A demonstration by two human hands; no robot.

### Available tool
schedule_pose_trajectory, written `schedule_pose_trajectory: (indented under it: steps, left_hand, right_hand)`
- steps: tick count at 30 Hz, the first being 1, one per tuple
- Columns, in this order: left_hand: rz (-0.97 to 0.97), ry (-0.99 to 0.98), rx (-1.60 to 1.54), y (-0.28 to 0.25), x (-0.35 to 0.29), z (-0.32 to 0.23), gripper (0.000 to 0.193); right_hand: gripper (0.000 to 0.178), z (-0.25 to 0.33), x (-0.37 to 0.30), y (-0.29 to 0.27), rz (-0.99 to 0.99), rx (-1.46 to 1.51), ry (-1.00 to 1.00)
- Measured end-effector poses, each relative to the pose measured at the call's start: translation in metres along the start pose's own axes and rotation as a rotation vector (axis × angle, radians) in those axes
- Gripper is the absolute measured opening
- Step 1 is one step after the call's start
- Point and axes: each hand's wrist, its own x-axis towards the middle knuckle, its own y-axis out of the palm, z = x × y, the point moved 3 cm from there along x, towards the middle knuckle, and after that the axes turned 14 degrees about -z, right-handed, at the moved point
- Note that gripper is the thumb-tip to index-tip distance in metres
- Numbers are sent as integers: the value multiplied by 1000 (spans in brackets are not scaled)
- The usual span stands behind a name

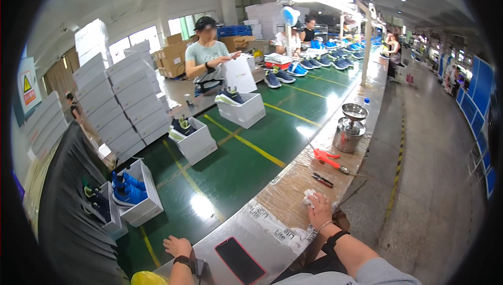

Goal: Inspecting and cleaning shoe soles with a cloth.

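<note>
My right hand [319, 212] rests on the tape-covered worktop with its fingers closed on a crumpled white wad [308, 197], perhaps tissue or cloth. Just beyond it lie dark-handled pliers or snips [322, 180] and a red air blow gun [327, 157]. My left hand [178, 246] lies at the edge of the green conveyor belt [209, 180], its fingers stretched out and nothing in them. Between my arms a phone [240, 260] with a red rim lies on the bare metal surface.
White boxes of shoes, one with a blue pair [131, 189], stand along the belt's far side. A metal pot [349, 134] with a bowl on top stands farther up the worktop. Across the belt a person [210, 54] handles a white box lid [239, 74]. Stacked boxes [112, 101] rise behind.
</note>
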Motion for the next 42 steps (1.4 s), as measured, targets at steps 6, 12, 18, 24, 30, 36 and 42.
schedule_pose_trajectory:
  steps: [6, 12, 18, 24, 30, 36, 42]
  left_hand:
    - [-22, -39, 31, 3, 2, 9, 44]
    - [-66, -27, 97, 8, 0, 4, 39]
    - [-33, 38, 31, -28, -11, -8, 41]
    - [-11, 34, 25, -30, -10, -6, 41]
    - [18, 6, 36, -33, -12, -7, 43]
    - [-55, -38, 101, 4, -1, 13, 38]
    - [12, 111, 41, -7, 1, 5, 36]
  right_hand:
    - [38, 1, -2, 3, -20, 25, -6]
    - [39, 1, -2, -1, 14, -8, 26]
    - [40, -3, -5, 2, 23, -6, 22]
    - [41, 0, -3, 2, 53, -8, 29]
    - [40, 2, -3, -3, 38, 2, 37]
    - [40, 4, -3, 3, 41, 26, 11]
    - [42, -2, -1, 5, 63, -17, -31]
